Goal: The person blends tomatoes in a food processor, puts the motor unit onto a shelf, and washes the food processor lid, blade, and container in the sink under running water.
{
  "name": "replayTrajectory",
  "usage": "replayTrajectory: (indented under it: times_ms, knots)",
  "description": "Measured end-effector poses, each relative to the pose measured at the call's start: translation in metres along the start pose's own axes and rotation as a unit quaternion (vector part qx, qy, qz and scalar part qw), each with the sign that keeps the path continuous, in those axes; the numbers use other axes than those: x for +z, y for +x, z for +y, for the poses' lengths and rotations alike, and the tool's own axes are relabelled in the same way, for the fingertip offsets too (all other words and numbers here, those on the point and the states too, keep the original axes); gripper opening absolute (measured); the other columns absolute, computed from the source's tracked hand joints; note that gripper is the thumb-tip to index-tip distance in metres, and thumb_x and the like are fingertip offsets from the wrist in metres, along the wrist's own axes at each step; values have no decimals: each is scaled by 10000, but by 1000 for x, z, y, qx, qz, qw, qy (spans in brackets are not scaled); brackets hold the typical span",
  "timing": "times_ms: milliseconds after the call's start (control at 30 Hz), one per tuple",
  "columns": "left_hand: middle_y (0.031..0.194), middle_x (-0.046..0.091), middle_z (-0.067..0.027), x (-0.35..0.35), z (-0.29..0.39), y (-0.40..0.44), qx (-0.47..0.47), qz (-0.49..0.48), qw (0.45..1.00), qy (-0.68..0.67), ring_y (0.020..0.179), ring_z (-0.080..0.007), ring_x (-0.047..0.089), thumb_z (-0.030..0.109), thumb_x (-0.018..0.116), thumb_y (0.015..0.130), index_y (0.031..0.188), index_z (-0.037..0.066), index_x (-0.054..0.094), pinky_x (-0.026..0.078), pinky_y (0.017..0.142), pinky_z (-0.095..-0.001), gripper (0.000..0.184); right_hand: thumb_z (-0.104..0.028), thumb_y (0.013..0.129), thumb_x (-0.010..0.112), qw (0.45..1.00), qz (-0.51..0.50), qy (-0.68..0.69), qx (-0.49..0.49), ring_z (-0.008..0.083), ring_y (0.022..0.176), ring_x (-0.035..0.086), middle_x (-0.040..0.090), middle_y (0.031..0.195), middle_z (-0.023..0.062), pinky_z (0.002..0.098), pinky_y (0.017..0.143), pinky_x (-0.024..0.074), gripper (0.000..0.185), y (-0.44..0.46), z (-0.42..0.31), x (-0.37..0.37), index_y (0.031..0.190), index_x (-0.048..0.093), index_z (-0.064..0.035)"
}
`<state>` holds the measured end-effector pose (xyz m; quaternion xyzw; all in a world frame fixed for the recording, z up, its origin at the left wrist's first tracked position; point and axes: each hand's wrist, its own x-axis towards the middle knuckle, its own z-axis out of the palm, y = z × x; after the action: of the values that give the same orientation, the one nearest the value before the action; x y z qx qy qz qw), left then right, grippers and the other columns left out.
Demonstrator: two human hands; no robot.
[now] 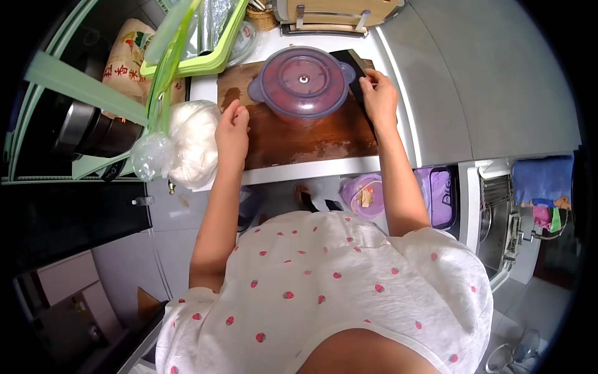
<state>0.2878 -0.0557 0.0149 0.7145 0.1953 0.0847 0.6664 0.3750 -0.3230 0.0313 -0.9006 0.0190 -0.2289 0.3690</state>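
A purple lidded bowl [304, 82] with two side lugs stands on a wet, dark brown cutting board [293, 140]. Its translucent lid is on, and something reddish shows through. My left hand [233, 129] hovers over the board's left edge, left of the bowl, fingers curled in with nothing visible in them. On the bowl's right, my right hand [379, 100] is beside a flat black thing [352, 67] lying along the board's right side. Its fingers are bent together over that edge; whether they grip anything is hidden.
A white plastic bag [194, 140] and green stalks [167, 81] crowd the left side. Behind them are a green tray [218, 59] and a printed sack [128, 59]. A rack of boards [339, 12] stands at the back. Below the counter is a purple-lined bin [363, 196].
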Motion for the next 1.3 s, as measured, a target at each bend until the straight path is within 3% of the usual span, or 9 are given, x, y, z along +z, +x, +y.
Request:
replayTrajectory:
  times_ms: [33, 167, 333, 533, 600, 767, 1133, 1200, 1300]
  knots:
    - [1021, 586, -51, 10, 1, 8, -12, 7, 1000, -24, 870, -118, 540, 209, 531, 890, 1190, -1, 526, 448, 713, -258, 367, -180, 795, 635, 999, -17, -29, 19, 159, 744, 606, 645, 848, 97, 264, 685, 474, 308, 8, 9, 6, 1047, 621, -4]
    - [980, 593, -30, 25, 0, 32, -46, -24, 998, -22, 829, -102, 530, 191, 528, 887, 1164, 21, 552, 433, 681, -249, 327, -183, 813, 642, 980, -134, 102, 106, 116, 732, 591, 651, 831, 75, 254, 662, 473, 315, 28, 24, 29, 1027, 619, 47]
    - [963, 596, -9, 36, 1, 27, -26, 24, 999, -17, 807, -95, 524, 154, 506, 892, 1160, 43, 560, 420, 671, -243, 295, -184, 765, 647, 963, -134, 177, 154, 215, 728, 612, 642, 784, 124, 320, 689, 464, 275, 24, 18, 29, 987, 660, -23]
    - [940, 593, -54, 40, 13, 26, 11, 49, 998, -37, 757, -90, 504, 102, 502, 879, 1148, -11, 561, 416, 669, -230, 298, -120, 786, 659, 990, -50, 125, 36, 98, 683, 556, 625, 789, 29, 232, 641, 451, 263, 28, 2, 21, 1017, 645, 6]
    - [975, 584, -63, 36, 1, 34, 36, 41, 998, -40, 788, -101, 508, 91, 507, 874, 1159, -16, 551, 418, 702, -238, 308, -130, 748, 670, 986, -51, 147, 62, 189, 713, 590, 616, 798, 82, 303, 673, 467, 284, 28, 1, 18, 1005, 649, -11]
    - [1051, 562, -82, 27, 8, 30, 50, 35, 998, -2, 890, -129, 513, 66, 514, 863, 1176, -25, 534, 410, 804, -261, 327, -61, 796, 640, 905, -121, 364, 182, 59, 611, 474, 561, 761, -9, 186, 544, 390, 327, 24, -41, -12, 1105, 582, 27]
    - [1049, 571, -46, -2, 54, 17, 67, -76, 966, -236, 906, -114, 555, 105, 473, 899, 1307, 39, 405, 461, 701, -221, 418, 9, 776, 628, 907, -146, 394, -12, 119, 861, 544, 600, 944, 62, 242, 788, 434, 141, -14, -81, -70, 906, 576, -10]
    - [1089, 562, -74, -3, 57, 18, 61, -95, 951, -287, 957, -149, 564, 110, 433, 920, 1336, 33, 347, 475, 788, -265, 432, 58, 728, 593, 919, -111, 351, -145, 117, 821, 550, 612, 889, 38, 240, 728, 447, 127, -25, -80, -73, 838, 561, 1]
    - [1131, 549, -105, -10, 56, 20, 60, -137, 921, -359, 989, -182, 558, 143, 394, 943, 1331, 18, 345, 455, 868, -301, 410, 80, 700, 569, 942, -88, 281, -161, 178, 880, 571, 617, 965, 87, 276, 768, 452, 122, -41, -78, -75, 785, 550, -6]
